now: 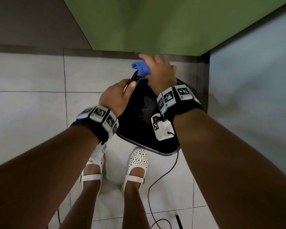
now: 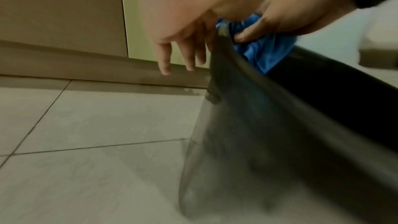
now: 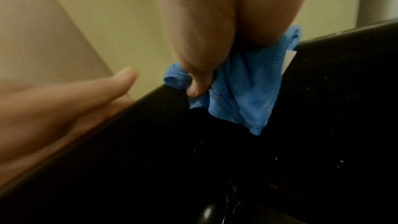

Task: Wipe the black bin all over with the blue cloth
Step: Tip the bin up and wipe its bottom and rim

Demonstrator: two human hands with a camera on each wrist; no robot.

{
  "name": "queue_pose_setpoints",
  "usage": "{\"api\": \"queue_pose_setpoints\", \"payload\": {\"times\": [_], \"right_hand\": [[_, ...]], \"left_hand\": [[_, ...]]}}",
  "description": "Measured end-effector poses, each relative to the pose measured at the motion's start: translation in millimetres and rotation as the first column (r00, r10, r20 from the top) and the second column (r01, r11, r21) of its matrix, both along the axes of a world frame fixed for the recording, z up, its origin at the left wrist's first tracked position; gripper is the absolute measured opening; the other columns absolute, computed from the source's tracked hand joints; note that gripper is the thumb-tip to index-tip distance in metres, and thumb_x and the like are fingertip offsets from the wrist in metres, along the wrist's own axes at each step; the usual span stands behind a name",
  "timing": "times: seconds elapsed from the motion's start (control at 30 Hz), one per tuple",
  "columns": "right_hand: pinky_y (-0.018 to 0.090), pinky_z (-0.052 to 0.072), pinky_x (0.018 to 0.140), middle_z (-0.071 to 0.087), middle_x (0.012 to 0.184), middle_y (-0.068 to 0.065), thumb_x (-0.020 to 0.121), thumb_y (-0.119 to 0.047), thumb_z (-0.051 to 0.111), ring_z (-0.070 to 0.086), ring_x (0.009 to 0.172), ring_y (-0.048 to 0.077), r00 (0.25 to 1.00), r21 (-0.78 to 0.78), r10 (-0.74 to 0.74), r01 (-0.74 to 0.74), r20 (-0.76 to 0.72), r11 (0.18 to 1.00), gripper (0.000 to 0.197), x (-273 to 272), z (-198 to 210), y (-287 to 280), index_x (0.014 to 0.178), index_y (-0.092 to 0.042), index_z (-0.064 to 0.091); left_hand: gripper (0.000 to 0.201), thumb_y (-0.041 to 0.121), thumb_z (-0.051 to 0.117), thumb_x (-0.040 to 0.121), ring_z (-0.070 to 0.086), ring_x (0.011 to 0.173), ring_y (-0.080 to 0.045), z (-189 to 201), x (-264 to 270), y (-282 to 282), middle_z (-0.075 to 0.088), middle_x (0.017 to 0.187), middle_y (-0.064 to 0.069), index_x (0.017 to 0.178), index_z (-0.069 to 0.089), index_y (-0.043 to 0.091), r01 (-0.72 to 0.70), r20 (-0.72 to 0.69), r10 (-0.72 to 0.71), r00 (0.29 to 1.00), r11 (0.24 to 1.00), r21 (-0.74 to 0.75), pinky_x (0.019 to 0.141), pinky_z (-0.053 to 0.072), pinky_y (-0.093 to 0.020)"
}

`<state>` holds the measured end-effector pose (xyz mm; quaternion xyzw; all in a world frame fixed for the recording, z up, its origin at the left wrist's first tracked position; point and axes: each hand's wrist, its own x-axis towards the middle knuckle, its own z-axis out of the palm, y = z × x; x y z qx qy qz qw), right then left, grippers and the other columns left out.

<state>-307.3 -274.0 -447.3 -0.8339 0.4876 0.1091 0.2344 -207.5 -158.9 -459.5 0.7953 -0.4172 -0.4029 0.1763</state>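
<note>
The black bin stands on the tiled floor, tipped toward me, its open mouth facing up. My left hand holds the bin's far-left rim, thumb inside and fingers hanging down the outer wall. My right hand grips the bunched blue cloth and presses it onto the far rim, right beside my left thumb. In the right wrist view the blue cloth drapes over the rim into the dark inside of the bin, pinched by my thumb. The left wrist view shows the cloth under my right hand.
A green wall rises just behind the bin and a pale wall closes the right side. My feet in white shoes stand close before the bin. A black cable trails over the floor tiles at the right.
</note>
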Motion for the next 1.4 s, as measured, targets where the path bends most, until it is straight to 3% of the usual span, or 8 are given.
{"api": "queue_pose_setpoints", "payload": {"times": [0.13, 0.4, 0.67, 0.77, 0.9, 1.1, 1.2, 1.4], "right_hand": [[0.04, 0.032, 0.095, 0.045, 0.133, 0.002, 0.085, -0.014, 0.052, 0.042, 0.12, 0.027, 1.0, -0.05, 0.026, -0.027, -0.012, 0.998, 0.065, 6, -8, 5, 0.142, -0.033, 0.028], [0.046, 0.028, 0.101, 0.041, 0.139, 0.004, 0.087, -0.019, 0.053, 0.035, 0.126, 0.027, 0.972, -0.06, -0.233, 0.232, -0.013, 0.971, 0.055, -40, -1, 14, 0.138, -0.028, 0.035], [0.052, 0.033, 0.103, 0.038, 0.135, 0.012, 0.083, -0.019, 0.06, 0.036, 0.124, 0.034, 0.762, -0.131, -0.64, 0.628, -0.096, 0.767, 0.055, -84, -6, 26, 0.132, -0.02, 0.036], [0.052, 0.025, 0.108, 0.036, 0.137, 0.012, 0.084, -0.017, 0.058, 0.032, 0.126, 0.037, 0.773, -0.177, -0.618, 0.595, -0.141, 0.784, 0.049, -68, -8, 19, 0.129, -0.017, 0.038], [0.052, 0.017, 0.112, 0.035, 0.141, 0.011, 0.085, -0.013, 0.053, 0.027, 0.13, 0.037, 0.906, -0.152, -0.403, 0.383, -0.13, 0.911, 0.047, -56, -7, 14, 0.13, -0.019, 0.04], [0.042, 0.027, 0.099, 0.05, 0.129, 0.006, 0.089, -0.02, 0.044, 0.042, 0.117, 0.031, 0.997, -0.163, -0.052, 0.06, 0.05, 0.985, 0.039, 9, -9, 17, 0.127, -0.022, 0.048], [0.04, 0.031, 0.094, 0.053, 0.124, 0.004, 0.088, -0.019, 0.045, 0.045, 0.114, 0.029, 0.998, -0.173, -0.051, 0.055, 0.03, 0.983, 0.041, 0, -13, 16, 0.129, -0.024, 0.046], [0.052, 0.027, 0.106, 0.044, 0.134, 0.01, 0.088, -0.025, 0.054, 0.038, 0.123, 0.032, 0.961, -0.169, -0.259, 0.24, -0.098, 0.956, 0.049, -43, -8, 22, 0.133, -0.023, 0.036]], "left_hand": [[0.044, 0.037, 0.032, 0.1, 0.053, 0.121, -0.031, -9, -3, -20, 0.06, 0.129, -0.014, 0.136, 0.046, 0.015, -0.067, -0.193, 0.07, 0.979, 0.997, 0.024, 0.098, 0.04, -0.032], [0.041, 0.038, 0.035, 0.099, 0.06, 0.108, -0.031, -11, -11, -18, 0.067, 0.113, -0.016, 0.123, 0.057, 0.012, -0.256, -0.215, 0.25, 0.944, 0.967, 0.0, 0.089, 0.043, -0.028], [0.04, 0.038, 0.032, 0.1, 0.06, 0.109, -0.028, -10, -12, -18, 0.067, 0.114, -0.01, 0.127, 0.053, 0.018, -0.229, -0.198, 0.221, 0.955, 0.973, -0.021, 0.087, 0.043, -0.026], [0.04, 0.038, 0.031, 0.1, 0.06, 0.106, -0.029, -9, -12, -17, 0.067, 0.113, -0.011, 0.13, 0.05, 0.019, -0.214, -0.165, 0.207, 0.964, 0.977, -0.024, 0.088, 0.045, -0.028], [0.04, 0.038, 0.029, 0.1, 0.061, 0.102, -0.034, -9, -10, -16, 0.067, 0.108, -0.013, 0.128, 0.049, 0.019, -0.179, -0.123, 0.175, 0.977, 0.983, -0.03, 0.088, 0.05, -0.038], [0.04, 0.037, 0.029, 0.1, 0.061, 0.099, -0.039, -10, -11, -18, 0.066, 0.108, -0.02, 0.132, 0.045, 0.018, -0.116, -0.069, 0.114, 0.991, 0.993, -0.021, 0.082, 0.049, -0.04], [0.041, 0.038, 0.029, 0.1, 0.061, 0.098, -0.039, -9, -14, -18, 0.067, 0.108, -0.02, 0.132, 0.045, 0.019, -0.093, -0.044, 0.093, 0.995, 0.996, -0.007, 0.08, 0.048, -0.039], [0.041, 0.041, 0.028, 0.099, 0.061, 0.098, -0.039, -9, -21, -17, 0.067, 0.105, -0.017, 0.128, 0.047, 0.019, -0.118, -0.06, 0.119, 0.991, 0.993, 0.019, 0.079, 0.048, -0.039]]}}
